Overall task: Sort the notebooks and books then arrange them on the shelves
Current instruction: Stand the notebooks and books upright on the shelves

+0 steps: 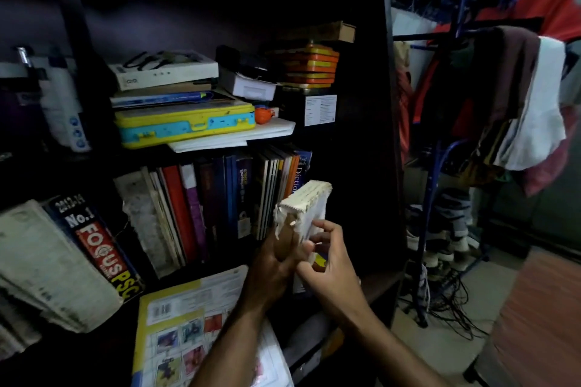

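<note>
A worn book with a torn, coverless spine (306, 207) stands upright at the right end of a row of upright books (220, 201) on the dark shelf (374, 284). My left hand (276, 256) holds its left side and my right hand (327, 256) grips its lower right edge with curled fingers. A blue dictionary (298, 171) stands just behind it. A thick Focus PSC book (100, 248) leans in the left compartment on yellowed paper stacks (47, 264). A yellow-edged book (188, 324) lies flat below my arms.
The shelf above holds a yellow and blue case (185, 127), white boxes (163, 71), orange tins (309, 66) and loose papers. To the right a clothes rack (503, 88) hangs full of garments, with cables (452, 302) and shoes on the floor beneath.
</note>
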A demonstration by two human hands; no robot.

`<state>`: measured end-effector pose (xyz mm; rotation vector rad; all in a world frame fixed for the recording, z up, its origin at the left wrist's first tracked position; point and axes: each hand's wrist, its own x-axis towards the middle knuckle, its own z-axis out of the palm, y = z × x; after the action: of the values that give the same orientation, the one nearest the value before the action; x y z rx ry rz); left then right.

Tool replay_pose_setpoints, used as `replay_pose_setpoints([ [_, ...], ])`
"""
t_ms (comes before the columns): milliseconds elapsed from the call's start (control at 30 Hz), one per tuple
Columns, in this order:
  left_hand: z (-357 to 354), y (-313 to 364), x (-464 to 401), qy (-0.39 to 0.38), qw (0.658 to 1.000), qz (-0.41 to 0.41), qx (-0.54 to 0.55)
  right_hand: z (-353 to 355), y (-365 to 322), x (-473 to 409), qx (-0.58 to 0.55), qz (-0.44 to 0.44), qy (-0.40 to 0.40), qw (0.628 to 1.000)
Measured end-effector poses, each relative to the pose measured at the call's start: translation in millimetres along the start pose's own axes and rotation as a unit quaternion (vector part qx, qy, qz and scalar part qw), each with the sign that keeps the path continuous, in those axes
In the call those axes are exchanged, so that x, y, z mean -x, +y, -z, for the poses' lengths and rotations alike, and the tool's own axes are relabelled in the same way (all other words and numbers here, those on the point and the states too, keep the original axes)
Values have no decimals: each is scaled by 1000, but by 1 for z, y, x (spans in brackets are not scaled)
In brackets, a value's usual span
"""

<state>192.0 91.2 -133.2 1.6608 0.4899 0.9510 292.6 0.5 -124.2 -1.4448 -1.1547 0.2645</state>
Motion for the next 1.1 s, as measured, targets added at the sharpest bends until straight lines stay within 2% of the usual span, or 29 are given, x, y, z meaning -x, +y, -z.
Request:
replay_pose_setpoints([
  [133,-2,10,4,-36,971,126,199,-16,0,4,30,-1,16,999],
  [267,0,8,2,-86,955,135,251,-30,-3,3,49,-4,74,996],
  [367,1,6,-4,-54,964,97,240,-32,-4,1,82,-14,98,992],
  [467,2,1,-7,11,984,75,163,-28,-1,-2,163,-3,119,979],
  [533,-1,-1,-8,45,996,60,55,-21,3,-6,206,20,125,970],
  [600,-4,-2,-5,21,994,52,-91,-10,6,-11,199,22,107,974],
  [667,-6,-10,-3,-17,972,37,-232,3,8,-16,178,8,88,980],
  [733,-6,-21,-7,-23,952,25,-306,17,9,-24,152,-13,94,984],
  [833,-7,-31,-10,-44,927,50,-368,36,10,-41,132,-47,118,983],
  [967,-10,-31,-12,-47,878,60,-472,40,16,-75,126,-53,205,969],
  [1100,-12,-28,-14,-27,868,72,-491,32,33,-76,161,-71,184,967],
])
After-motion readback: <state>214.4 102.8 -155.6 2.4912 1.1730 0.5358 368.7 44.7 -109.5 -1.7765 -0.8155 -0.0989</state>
